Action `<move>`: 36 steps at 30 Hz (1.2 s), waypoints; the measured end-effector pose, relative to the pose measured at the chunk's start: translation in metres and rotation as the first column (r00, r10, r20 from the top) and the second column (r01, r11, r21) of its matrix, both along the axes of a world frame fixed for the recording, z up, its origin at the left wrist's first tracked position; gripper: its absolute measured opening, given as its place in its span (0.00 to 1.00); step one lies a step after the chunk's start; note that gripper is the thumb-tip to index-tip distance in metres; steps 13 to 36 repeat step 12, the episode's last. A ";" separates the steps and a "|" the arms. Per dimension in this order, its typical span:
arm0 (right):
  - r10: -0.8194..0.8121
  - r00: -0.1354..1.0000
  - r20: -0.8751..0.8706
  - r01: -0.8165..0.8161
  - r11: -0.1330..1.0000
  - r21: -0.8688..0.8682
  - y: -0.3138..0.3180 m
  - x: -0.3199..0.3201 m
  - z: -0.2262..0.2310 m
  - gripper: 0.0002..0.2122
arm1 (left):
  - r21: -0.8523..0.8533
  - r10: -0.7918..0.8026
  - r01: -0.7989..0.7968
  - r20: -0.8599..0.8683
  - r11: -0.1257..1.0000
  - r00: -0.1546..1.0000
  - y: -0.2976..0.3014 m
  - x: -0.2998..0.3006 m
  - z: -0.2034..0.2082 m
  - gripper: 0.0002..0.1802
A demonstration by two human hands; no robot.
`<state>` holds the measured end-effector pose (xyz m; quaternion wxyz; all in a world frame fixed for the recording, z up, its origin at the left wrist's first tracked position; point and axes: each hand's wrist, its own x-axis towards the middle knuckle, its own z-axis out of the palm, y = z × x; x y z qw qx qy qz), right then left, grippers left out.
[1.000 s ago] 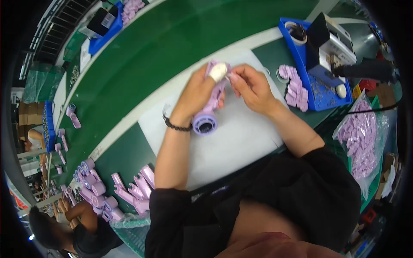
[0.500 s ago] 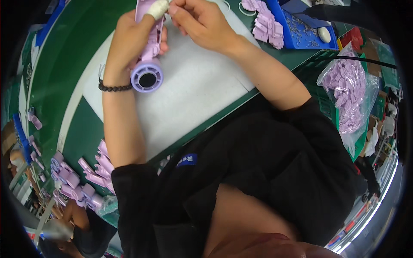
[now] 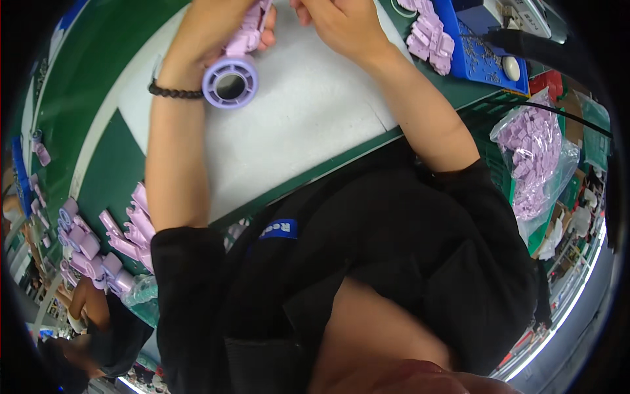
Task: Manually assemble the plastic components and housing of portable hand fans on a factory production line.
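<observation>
My left hand (image 3: 213, 29) is wrapped round a lilac plastic housing (image 3: 244, 41), with the upper part of both cut off by the picture's top edge. The housing's round end, a spoked purple ring (image 3: 230, 83) with a dark, shiny centre, points toward me beside my wrist. To its right, my right hand (image 3: 348, 26) has curled fingers, close to the housing but apart from it in what shows. Its fingertips run to the top edge, so whatever they may hold is hidden. Beneath both hands lies a white mat (image 3: 295, 131).
At the right are lilac parts (image 3: 430, 43), a blue tray (image 3: 467, 75) of screws with a white oval object (image 3: 512, 68), and a clear bag (image 3: 533, 148) of lilac pieces. More lilac housings (image 3: 85, 243) lie left, near a co-worker (image 3: 108, 335). A green conveyor (image 3: 105, 85) curves past.
Both hands and the housing sit higher in the picture, partly out of it. The surroundings have shifted too, so the view has moved. My right hand's fingertips no longer show beside my left thumb.
</observation>
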<state>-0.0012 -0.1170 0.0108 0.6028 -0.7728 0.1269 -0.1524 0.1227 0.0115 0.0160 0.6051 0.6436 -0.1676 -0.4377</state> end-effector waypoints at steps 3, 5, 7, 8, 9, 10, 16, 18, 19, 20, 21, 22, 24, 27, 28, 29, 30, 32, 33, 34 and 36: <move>-0.048 0.948 0.315 0.036 0.998 0.045 -0.003 0.002 -0.003 0.05 | -0.054 -0.013 0.020 0.125 0.998 0.992 -0.007 -0.007 0.034 0.10; -0.107 0.948 0.300 0.089 0.993 0.073 0.000 0.004 -0.004 0.06 | 0.040 0.057 -0.057 0.000 0.998 0.998 -0.004 -0.001 0.011 0.11; -0.143 0.937 0.320 0.118 0.988 0.097 0.003 0.010 -0.002 0.08 | 0.131 0.156 -0.145 -0.083 0.981 0.984 0.003 0.013 -0.009 0.11; -0.128 0.944 0.304 0.106 0.990 0.089 0.002 0.008 0.003 0.09 | 0.109 0.135 -0.127 -0.075 0.986 0.988 0.001 0.016 -0.011 0.12; -0.109 0.950 0.292 0.089 0.993 0.080 0.003 0.006 0.010 0.10 | 0.088 0.118 -0.112 -0.062 0.990 0.991 0.001 0.018 -0.011 0.12; -0.074 0.956 0.284 0.054 0.995 0.079 0.006 0.005 0.013 0.11 | 0.073 0.120 -0.116 -0.045 0.991 0.992 0.007 0.019 -0.011 0.12; -0.031 0.967 0.253 0.015 0.998 0.067 0.006 -0.002 0.017 0.14 | 0.047 0.106 -0.105 -0.017 0.993 0.994 0.004 -0.026 0.044 0.13; -0.031 0.967 0.253 0.015 0.998 0.067 0.006 -0.002 0.017 0.14 | 0.047 0.106 -0.105 -0.017 0.993 0.994 0.004 -0.026 0.044 0.13; -0.031 0.967 0.253 0.015 0.998 0.067 0.006 -0.002 0.017 0.14 | 0.047 0.106 -0.105 -0.017 0.993 0.994 0.004 -0.026 0.044 0.13; -0.031 0.967 0.253 0.015 0.998 0.067 0.006 -0.002 0.017 0.14 | 0.047 0.106 -0.105 -0.017 0.993 0.994 0.004 -0.026 0.044 0.13; -0.031 0.967 0.253 0.015 0.998 0.067 0.006 -0.002 0.017 0.14 | 0.047 0.106 -0.105 -0.017 0.993 0.994 0.004 -0.026 0.044 0.13; -0.031 0.967 0.253 0.015 0.998 0.067 0.006 -0.002 0.017 0.14 | 0.047 0.106 -0.105 -0.017 0.993 0.994 0.004 -0.026 0.044 0.13; -0.031 0.967 0.253 0.015 0.998 0.067 0.006 -0.002 0.017 0.14 | 0.047 0.106 -0.105 -0.017 0.993 0.994 0.004 -0.026 0.044 0.13; -0.031 0.967 0.253 0.015 0.998 0.067 0.006 -0.002 0.017 0.14 | 0.047 0.106 -0.105 -0.017 0.993 0.994 0.004 -0.026 0.044 0.13; -0.031 0.967 0.253 0.015 0.998 0.067 0.006 -0.002 0.017 0.14 | 0.047 0.106 -0.105 -0.017 0.993 0.994 0.004 -0.026 0.044 0.13; -0.031 0.967 0.253 0.015 0.998 0.067 0.006 -0.002 0.017 0.14 | 0.047 0.106 -0.105 -0.017 0.993 0.994 0.004 -0.026 0.044 0.13; -0.031 0.967 0.253 0.015 0.998 0.067 0.006 -0.002 0.017 0.14 | 0.047 0.106 -0.105 -0.017 0.993 0.994 0.004 -0.026 0.044 0.13; -0.031 0.967 0.253 0.015 0.998 0.067 0.006 -0.002 0.017 0.14 | 0.047 0.106 -0.105 -0.017 0.993 0.994 0.004 -0.026 0.044 0.13; -0.031 0.967 0.253 0.015 0.998 0.067 0.006 -0.002 0.017 0.14 | 0.047 0.106 -0.105 -0.017 0.993 0.994 0.004 -0.026 0.044 0.13; -0.031 0.967 0.253 0.015 0.998 0.067 0.006 -0.002 0.017 0.14 | 0.047 0.106 -0.105 -0.017 0.993 0.994 0.004 -0.026 0.044 0.13; -0.031 0.967 0.253 0.015 0.998 0.067 0.006 -0.002 0.017 0.14 | 0.047 0.106 -0.105 -0.017 0.993 0.994 0.004 -0.026 0.044 0.13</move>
